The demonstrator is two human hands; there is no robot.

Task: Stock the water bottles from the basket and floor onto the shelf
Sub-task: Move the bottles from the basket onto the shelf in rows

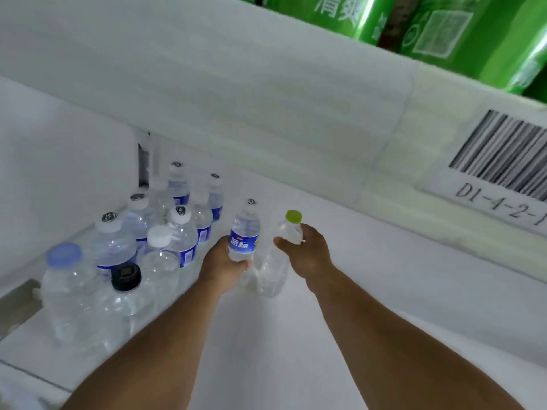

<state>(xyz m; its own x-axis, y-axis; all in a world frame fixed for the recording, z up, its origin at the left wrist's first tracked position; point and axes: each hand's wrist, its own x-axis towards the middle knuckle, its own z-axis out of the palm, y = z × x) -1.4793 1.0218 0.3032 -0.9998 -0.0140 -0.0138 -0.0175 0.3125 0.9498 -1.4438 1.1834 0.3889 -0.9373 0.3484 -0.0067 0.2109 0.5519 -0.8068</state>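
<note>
- Clear plastic bottles (165, 232) stand upright in a cluster at the left of the white shelf (370, 291), most white-capped with blue labels; one at the front has a black cap (126, 276), one a pale blue cap (63, 254).
- Left hand (222, 261) grips a blue-labelled bottle (244, 235), upright just right of the cluster.
- Right hand (307, 253) grasps a clear green-capped bottle (281, 255), which looks empty, just beside the first.
- Barcode label (500, 161) sits on the upper shelf edge.

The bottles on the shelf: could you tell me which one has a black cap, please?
The clear bottle with the black cap near the front of the cluster, right of the blue-capped bottle; no other cap is black.
</note>
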